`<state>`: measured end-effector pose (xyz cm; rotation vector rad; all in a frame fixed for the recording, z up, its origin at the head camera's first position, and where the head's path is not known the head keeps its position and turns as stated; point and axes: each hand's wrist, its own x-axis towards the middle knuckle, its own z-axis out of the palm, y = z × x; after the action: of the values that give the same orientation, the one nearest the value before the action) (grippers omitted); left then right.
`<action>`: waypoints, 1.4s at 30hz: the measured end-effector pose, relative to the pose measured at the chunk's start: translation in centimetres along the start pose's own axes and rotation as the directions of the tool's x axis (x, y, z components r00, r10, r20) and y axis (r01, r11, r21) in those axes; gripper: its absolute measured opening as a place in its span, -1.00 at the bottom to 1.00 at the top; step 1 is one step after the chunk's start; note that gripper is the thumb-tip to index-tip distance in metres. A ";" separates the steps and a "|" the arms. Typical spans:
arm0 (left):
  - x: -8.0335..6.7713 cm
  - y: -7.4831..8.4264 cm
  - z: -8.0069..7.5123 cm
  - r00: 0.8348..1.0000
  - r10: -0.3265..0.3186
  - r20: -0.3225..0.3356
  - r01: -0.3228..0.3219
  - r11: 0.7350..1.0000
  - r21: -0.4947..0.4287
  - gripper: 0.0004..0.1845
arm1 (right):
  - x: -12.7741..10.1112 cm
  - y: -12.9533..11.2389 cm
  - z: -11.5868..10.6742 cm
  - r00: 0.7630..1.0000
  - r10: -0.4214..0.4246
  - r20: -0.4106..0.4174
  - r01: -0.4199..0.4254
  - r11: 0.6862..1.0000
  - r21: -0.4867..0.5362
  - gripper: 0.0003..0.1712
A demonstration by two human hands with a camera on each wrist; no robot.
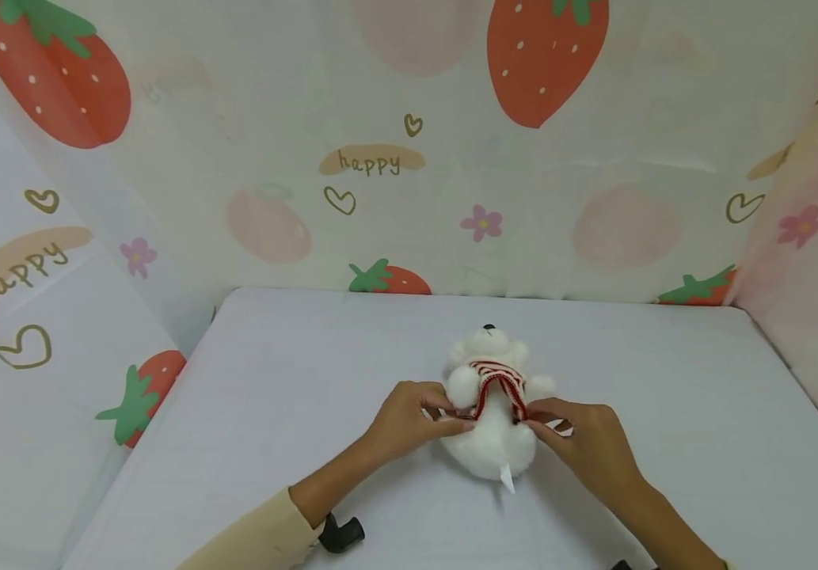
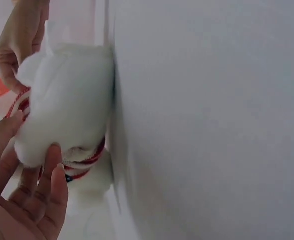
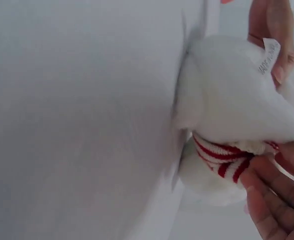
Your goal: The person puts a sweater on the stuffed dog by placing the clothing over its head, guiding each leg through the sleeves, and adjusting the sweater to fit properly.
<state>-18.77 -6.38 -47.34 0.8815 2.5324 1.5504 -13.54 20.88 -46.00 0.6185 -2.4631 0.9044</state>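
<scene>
A white plush bear (image 1: 488, 451) lies on the table, its black nose (image 1: 489, 327) toward the far side and a small white tag (image 1: 507, 478) at the near end. Round its upper body is a red-and-white striped knit garment (image 1: 497, 370), parted toward the near side. My left hand (image 1: 409, 419) pinches the garment's left edge between thumb and fingers. On the other side, my right hand (image 1: 587, 435) pinches the right edge. In the right wrist view, the stripes (image 3: 224, 157) run between the bear's body and head, and the tag (image 3: 270, 56) shows print.
The bear rests on a white-covered table (image 1: 294, 356). Behind stands a pale backdrop (image 1: 259, 119) printed with strawberries, hearts and flowers, and it continues along both sides. A black wrist device (image 1: 341, 534) sits by the left sleeve (image 1: 259, 534).
</scene>
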 end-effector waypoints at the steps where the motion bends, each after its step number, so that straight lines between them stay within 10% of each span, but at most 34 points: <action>1: 0.0 0.2 0.3 1.000 0.007 -0.026 -0.006 0.999 0.036 -0.88 | 0.0 0.0 0.2 1.000 -0.002 -0.010 0.002 1.000 -0.014 -0.69; 9: 0.3 1.3 1.5 0.982 0.075 -0.172 -0.017 0.948 0.318 -0.73 | 0.0 -0.3 1.1 0.999 -0.019 -0.050 0.013 0.995 -0.099 -0.68; 20: 0.4 -0.5 -1.8 0.988 0.155 0.007 -0.152 0.962 0.226 -0.96 | -0.2 0.7 0.8 0.992 -0.087 0.086 0.109 0.947 -0.301 -0.74; 23: 0.5 -1.0 -3.1 0.981 0.190 0.035 -0.189 0.905 0.382 -0.94 | -0.2 1.3 0.5 0.983 -0.157 0.096 0.182 0.911 -0.369 -0.72; 29: 0.5 -2.4 -4.5 0.967 0.239 0.092 -0.234 0.676 0.699 -0.92 | -0.2 2.0 -0.1 0.974 -0.174 0.145 0.222 0.858 -0.464 -0.75; 32: 0.3 -2.7 -4.3 0.971 0.185 0.150 -0.234 0.621 0.748 -0.86 | -0.2 1.9 -0.2 0.976 -0.149 0.160 0.209 0.856 -0.473 -0.77; 34: 0.3 -2.5 -4.0 0.971 0.141 0.191 -0.237 0.646 0.726 -0.86 | -0.3 1.6 0.0 0.979 -0.101 0.178 0.172 0.879 -0.446 -0.77; 42: 0.6 0.2 -4.1 0.976 -0.051 0.212 -0.028 0.934 0.355 -0.82 | 1.1 1.1 -2.2 0.904 0.136 0.406 -0.077 0.984 -0.159 -0.92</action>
<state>-20.53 -9.35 -44.96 1.0038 2.6858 0.9358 -14.49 22.89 -44.40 0.6906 -2.9382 0.6829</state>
